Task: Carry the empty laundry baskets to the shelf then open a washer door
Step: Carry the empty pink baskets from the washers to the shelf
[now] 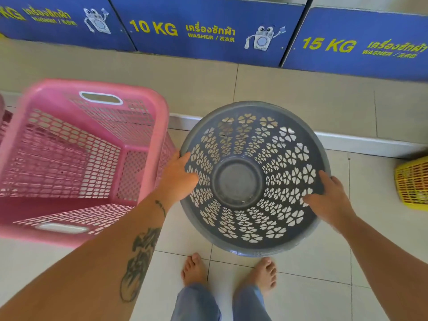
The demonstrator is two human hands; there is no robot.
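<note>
i'm on the carrying step: my left hand (179, 176) and right hand (330, 199) each clamp the rim of the round grey plastic basket with flower cut-outs (254, 179), empty, held above the tiled floor (301, 297) beside the pink rectangular mesh basket (76, 158). next, i reckon, walk it to the shelf, not in view.

Beige floor tiles (301, 286), raised tiled step (301, 98), white step edging (370, 142).
</note>
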